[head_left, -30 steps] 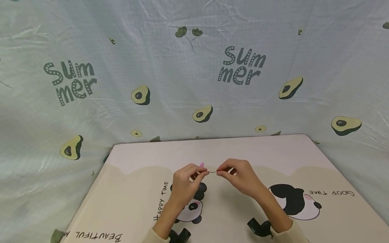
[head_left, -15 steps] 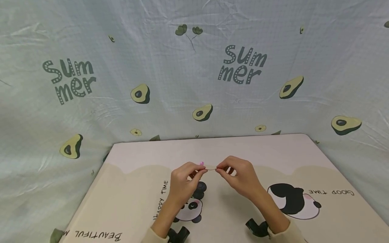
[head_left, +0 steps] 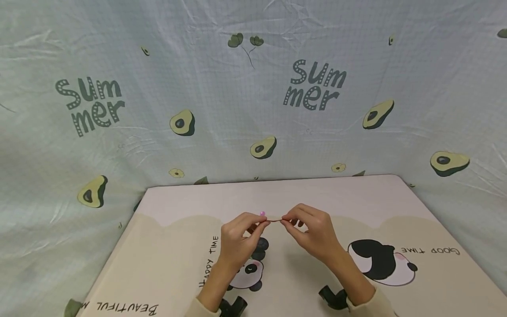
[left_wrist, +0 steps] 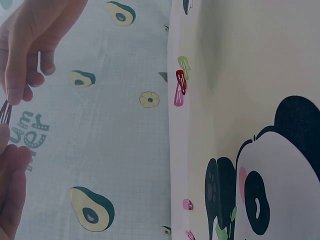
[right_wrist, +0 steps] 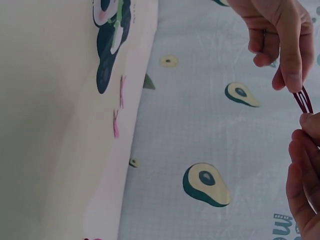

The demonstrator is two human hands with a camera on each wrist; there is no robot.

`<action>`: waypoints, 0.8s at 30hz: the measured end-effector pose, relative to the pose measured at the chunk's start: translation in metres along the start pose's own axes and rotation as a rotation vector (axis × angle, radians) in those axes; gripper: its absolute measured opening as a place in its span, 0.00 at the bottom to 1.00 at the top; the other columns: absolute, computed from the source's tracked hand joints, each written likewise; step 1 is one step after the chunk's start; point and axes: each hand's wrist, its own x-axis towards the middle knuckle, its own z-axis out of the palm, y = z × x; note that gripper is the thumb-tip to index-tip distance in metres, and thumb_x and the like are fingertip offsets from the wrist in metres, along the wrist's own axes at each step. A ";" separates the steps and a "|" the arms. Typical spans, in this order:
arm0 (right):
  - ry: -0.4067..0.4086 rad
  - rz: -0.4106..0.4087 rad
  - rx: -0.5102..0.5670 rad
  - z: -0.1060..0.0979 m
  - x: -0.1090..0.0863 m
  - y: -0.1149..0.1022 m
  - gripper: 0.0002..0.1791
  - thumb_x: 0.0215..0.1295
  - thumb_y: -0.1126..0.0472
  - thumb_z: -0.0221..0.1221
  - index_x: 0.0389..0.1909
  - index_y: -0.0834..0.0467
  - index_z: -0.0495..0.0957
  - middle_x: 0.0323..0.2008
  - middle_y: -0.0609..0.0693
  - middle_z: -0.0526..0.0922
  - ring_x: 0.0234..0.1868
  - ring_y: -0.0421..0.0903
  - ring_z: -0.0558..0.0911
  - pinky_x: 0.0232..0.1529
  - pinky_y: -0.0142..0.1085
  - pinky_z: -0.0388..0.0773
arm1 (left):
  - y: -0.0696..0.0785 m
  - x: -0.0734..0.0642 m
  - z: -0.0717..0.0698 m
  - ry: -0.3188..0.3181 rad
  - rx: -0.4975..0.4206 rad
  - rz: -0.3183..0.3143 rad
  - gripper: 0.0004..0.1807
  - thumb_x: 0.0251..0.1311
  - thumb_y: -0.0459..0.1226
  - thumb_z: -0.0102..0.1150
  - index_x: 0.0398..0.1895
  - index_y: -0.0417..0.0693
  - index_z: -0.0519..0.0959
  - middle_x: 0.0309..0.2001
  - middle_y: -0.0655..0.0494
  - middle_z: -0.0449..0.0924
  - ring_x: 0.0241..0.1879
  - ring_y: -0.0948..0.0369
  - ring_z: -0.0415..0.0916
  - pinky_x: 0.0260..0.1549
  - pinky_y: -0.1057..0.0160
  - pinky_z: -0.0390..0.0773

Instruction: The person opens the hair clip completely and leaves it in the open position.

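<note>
Between my two hands is a slim dark red snap hair clip (head_left: 273, 220), held level above the far half of the table. My left hand (head_left: 239, 240) pinches one end between thumb and fingertips. The opposite end is pinched the same way by my right hand (head_left: 314, 231). In the right wrist view the clip (right_wrist: 303, 101) shows its narrow slotted bars, with the ends covered by the fingers. From the left wrist, the clip (left_wrist: 5, 113) appears at the left edge of the picture.
Green (left_wrist: 183, 65), red (left_wrist: 181, 80) and pink (left_wrist: 178, 96) hair clips lie together near the table's far edge. Small pink pieces (left_wrist: 187, 204) lie farther left there. A printed cloth (head_left: 222, 105) hangs behind the table (head_left: 178, 200). Black camera mounts (head_left: 233, 306) sit by the wrists.
Both hands have risen slightly and shifted a little to the left, with the hair clip still between them. The clip now looks a bit wider and darker.
</note>
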 end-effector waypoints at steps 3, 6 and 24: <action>-0.003 0.001 0.029 0.001 -0.001 0.000 0.11 0.51 0.72 0.75 0.33 0.57 0.87 0.29 0.45 0.87 0.27 0.39 0.82 0.27 0.28 0.81 | -0.001 0.000 0.000 0.006 -0.006 0.007 0.10 0.50 0.26 0.77 0.36 0.40 0.88 0.31 0.52 0.89 0.24 0.63 0.84 0.26 0.75 0.83; -0.008 0.005 0.052 0.001 -0.002 0.001 0.09 0.52 0.72 0.74 0.33 0.58 0.87 0.29 0.46 0.86 0.27 0.40 0.82 0.27 0.27 0.81 | -0.001 0.001 0.000 0.015 -0.004 0.022 0.10 0.50 0.27 0.77 0.35 0.40 0.88 0.31 0.52 0.89 0.25 0.63 0.85 0.25 0.73 0.83; 0.011 -0.016 0.064 0.005 -0.003 0.002 0.12 0.47 0.74 0.74 0.31 0.58 0.86 0.26 0.46 0.85 0.24 0.40 0.81 0.27 0.25 0.79 | -0.002 0.000 0.001 0.068 0.068 0.073 0.08 0.49 0.30 0.78 0.32 0.43 0.89 0.29 0.54 0.90 0.27 0.61 0.86 0.25 0.73 0.82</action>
